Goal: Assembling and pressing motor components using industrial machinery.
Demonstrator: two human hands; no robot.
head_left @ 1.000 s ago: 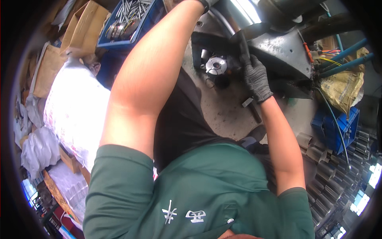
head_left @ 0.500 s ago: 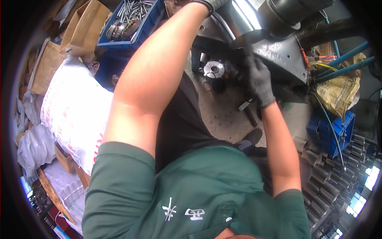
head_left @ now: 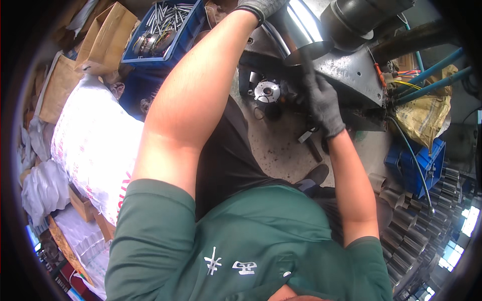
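Observation:
At the top edge is my left hand (head_left: pixel 260 7) in a dark grey knitted glove, beside a shiny metal tube (head_left: pixel 306 22). The picture's edge cuts off its fingers, so its grip is hidden. The tube's near end shows a dark round opening over a black metal machine bed. My right hand (head_left: pixel 325 106), also gloved, is just below that end, its fingers closed. A slim, dark, blurred bar (head_left: pixel 307 64) runs up from it to the tube's rim; its exact kind is unclear.
A black machine cylinder (head_left: pixel 346 22) stands right of the tube. Below the bed are a round silver part (head_left: pixel 267 92) and a dark rod (head_left: pixel 314 150). A blue bin (head_left: pixel 173 50) of metal pins, a white sack (head_left: pixel 93 145) and stacked metal tubes (head_left: pixel 409 220) surround me.
My right hand and the dark bar have shifted slightly at the tube's rim. The surroundings have moved a little to the left in the picture; my left hand stays beside the tube.

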